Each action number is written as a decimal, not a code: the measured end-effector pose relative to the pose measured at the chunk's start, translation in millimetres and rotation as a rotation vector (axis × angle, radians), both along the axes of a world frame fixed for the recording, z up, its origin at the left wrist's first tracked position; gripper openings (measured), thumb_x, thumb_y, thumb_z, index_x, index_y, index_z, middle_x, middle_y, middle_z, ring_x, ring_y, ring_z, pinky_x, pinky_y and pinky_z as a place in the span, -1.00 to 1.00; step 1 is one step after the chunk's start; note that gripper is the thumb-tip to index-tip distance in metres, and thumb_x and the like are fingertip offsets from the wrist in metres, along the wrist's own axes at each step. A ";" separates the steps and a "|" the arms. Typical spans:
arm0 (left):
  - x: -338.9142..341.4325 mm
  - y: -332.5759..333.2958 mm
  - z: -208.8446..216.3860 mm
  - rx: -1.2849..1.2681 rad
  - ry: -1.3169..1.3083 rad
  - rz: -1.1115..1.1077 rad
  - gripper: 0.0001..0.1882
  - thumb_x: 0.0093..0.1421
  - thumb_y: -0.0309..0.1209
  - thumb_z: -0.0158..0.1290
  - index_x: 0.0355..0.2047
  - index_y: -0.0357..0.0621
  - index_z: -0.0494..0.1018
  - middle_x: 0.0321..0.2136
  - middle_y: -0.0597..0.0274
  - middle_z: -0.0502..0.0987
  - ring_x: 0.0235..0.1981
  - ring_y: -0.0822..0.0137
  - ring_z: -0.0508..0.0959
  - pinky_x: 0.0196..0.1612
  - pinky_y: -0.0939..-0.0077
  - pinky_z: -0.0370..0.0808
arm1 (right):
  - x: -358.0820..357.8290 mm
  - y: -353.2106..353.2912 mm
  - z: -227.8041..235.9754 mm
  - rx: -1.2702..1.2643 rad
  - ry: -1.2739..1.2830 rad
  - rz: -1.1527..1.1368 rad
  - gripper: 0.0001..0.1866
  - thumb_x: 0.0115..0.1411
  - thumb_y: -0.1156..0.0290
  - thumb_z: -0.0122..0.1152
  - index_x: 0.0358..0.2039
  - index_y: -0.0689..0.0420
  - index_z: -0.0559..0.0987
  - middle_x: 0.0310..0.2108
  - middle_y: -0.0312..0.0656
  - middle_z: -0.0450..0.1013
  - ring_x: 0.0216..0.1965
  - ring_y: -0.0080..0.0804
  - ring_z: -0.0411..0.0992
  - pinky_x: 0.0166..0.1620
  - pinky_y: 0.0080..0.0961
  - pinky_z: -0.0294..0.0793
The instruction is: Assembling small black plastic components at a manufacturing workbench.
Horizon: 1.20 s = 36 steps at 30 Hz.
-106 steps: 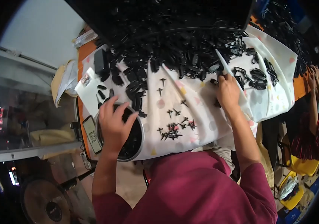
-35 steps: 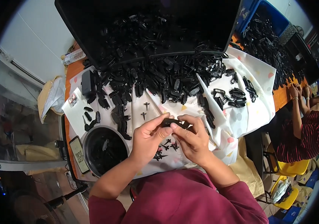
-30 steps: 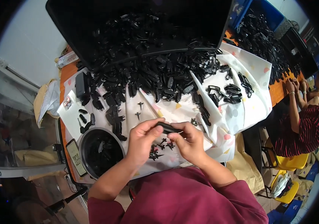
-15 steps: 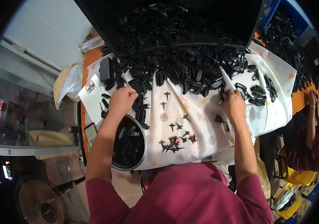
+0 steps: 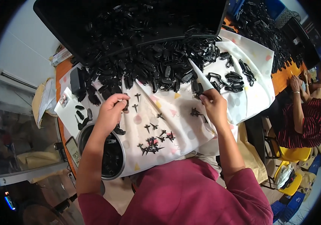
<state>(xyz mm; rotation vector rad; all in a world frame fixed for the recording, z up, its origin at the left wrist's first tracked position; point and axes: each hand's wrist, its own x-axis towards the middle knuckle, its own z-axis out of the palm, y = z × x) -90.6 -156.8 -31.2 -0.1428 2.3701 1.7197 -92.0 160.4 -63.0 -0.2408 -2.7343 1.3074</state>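
Observation:
My left hand (image 5: pixel 111 112) is closed in a pinch on a small black plastic piece (image 5: pixel 126 106), above the cloth between the round container and the cross-shaped parts. The fingers partly hide that piece. On the right, my right hand (image 5: pixel 214 106) pinches the near end of a black elongated part (image 5: pixel 196 88), at the edge of the big pile. Small black cross-shaped parts (image 5: pixel 151 145) lie clustered on the cloth near my body, with several more scattered toward the pile. Beside my left forearm stands a dark round container (image 5: pixel 122 165) holding black pieces.
A large black tray (image 5: pixel 130 50) spills a pile of black parts (image 5: pixel 156 67) onto the patterned white cloth (image 5: pixel 183 131). Loose black parts (image 5: pixel 234 80) lie to the right. A phone (image 5: pixel 72 150) rests at the left edge. Another person (image 5: pixel 305 116) sits at far right.
The view has turned, so the scene shifts left. My left hand has moved right from the pile's left side toward the cross-shaped parts. The right hand stays about where it was.

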 end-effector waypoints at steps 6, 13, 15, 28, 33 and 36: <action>26.4 68.3 21.0 0.179 -0.036 -0.181 -0.66 0.03 -0.48 0.04 -0.13 -0.12 0.37 -0.54 0.39 0.40 -0.65 0.69 0.29 -0.67 0.84 0.19 | 15.4 -36.2 49.2 -1.080 -0.134 0.226 -0.81 0.15 0.40 -0.03 -0.23 0.18 0.29 -0.50 -0.23 0.35 -0.54 -0.54 0.39 -0.67 -0.66 0.40; 37.6 92.9 8.8 0.477 0.010 -0.007 -0.66 0.01 -0.32 0.12 -0.20 -0.19 0.41 -0.54 0.41 0.41 -0.59 0.67 0.31 -0.60 0.83 0.24 | 28.2 -62.1 53.0 -0.927 -0.081 0.418 -0.69 0.05 0.51 0.12 -0.16 0.26 0.36 -0.37 -0.20 0.38 -0.48 -0.58 0.38 -0.53 -0.69 0.42; 39.4 92.6 12.5 0.501 -0.007 0.011 -0.66 0.01 -0.32 0.12 -0.21 -0.18 0.42 -0.53 0.41 0.42 -0.59 0.66 0.31 -0.60 0.82 0.25 | 34.1 -66.8 39.8 -0.803 0.073 0.496 -0.53 0.02 0.58 0.14 -0.01 0.21 0.33 -0.26 -0.22 0.37 -0.31 -0.57 0.37 -0.32 -0.63 0.46; 42.3 87.7 24.6 0.415 0.068 -0.058 -0.70 0.01 -0.41 0.11 -0.22 -0.22 0.43 -0.43 0.36 0.45 -0.55 0.66 0.32 -0.61 0.81 0.25 | 37.8 -50.6 55.3 -0.075 0.523 0.656 -0.53 -0.08 0.64 0.18 -0.08 0.17 0.41 -0.35 -0.11 0.37 -0.44 -0.37 0.36 -0.44 -0.63 0.35; 43.4 88.0 36.8 0.343 0.050 -0.035 -0.71 -0.05 -0.52 0.15 -0.27 -0.30 0.43 -0.41 0.27 0.50 -0.36 0.52 0.45 -0.27 0.67 0.39 | 42.7 -47.7 61.3 -0.251 0.493 0.544 -0.62 -0.03 0.66 0.10 -0.12 0.24 0.43 -0.34 -0.07 0.39 -0.43 -0.38 0.35 -0.43 -0.61 0.34; 44.2 89.1 31.7 0.393 0.155 -0.098 -0.69 -0.08 -0.51 0.18 -0.27 -0.21 0.43 -0.51 0.38 0.44 -0.57 0.64 0.35 -0.58 0.80 0.29 | 41.5 -48.9 64.6 -0.278 0.483 0.602 -0.66 -0.04 0.66 0.10 -0.17 0.25 0.45 -0.38 -0.10 0.40 -0.45 -0.39 0.36 -0.44 -0.59 0.35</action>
